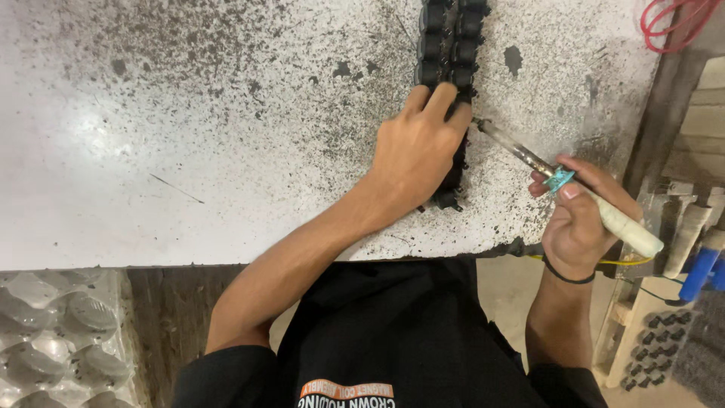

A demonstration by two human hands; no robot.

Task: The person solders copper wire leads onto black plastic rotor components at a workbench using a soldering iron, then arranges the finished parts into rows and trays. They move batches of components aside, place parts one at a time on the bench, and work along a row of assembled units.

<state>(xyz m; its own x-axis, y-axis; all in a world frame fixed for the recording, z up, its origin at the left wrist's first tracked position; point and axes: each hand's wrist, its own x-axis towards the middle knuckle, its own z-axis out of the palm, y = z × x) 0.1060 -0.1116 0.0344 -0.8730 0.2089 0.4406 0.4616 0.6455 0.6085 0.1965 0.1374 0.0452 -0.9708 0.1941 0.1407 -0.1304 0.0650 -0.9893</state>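
Observation:
My left hand (419, 147) lies flat on a double row of small black components (447, 45) that runs up a worn white table (189, 136); the fingers press down on the row's middle and cover part of it. My right hand (578, 219) grips a soldering iron (574, 193) like a pen, by its pale handle with a blue-green collar. The iron's metal tip points up-left and reaches the black row just beside my left fingertips.
The tabletop is speckled with dark burn marks. Red wire loops (672, 23) hang at the top right. A clear moulded plastic tray (60, 340) lies at the lower left. Tool handles and a blue one (698, 268) stand in a rack at right, above more black parts (653, 347).

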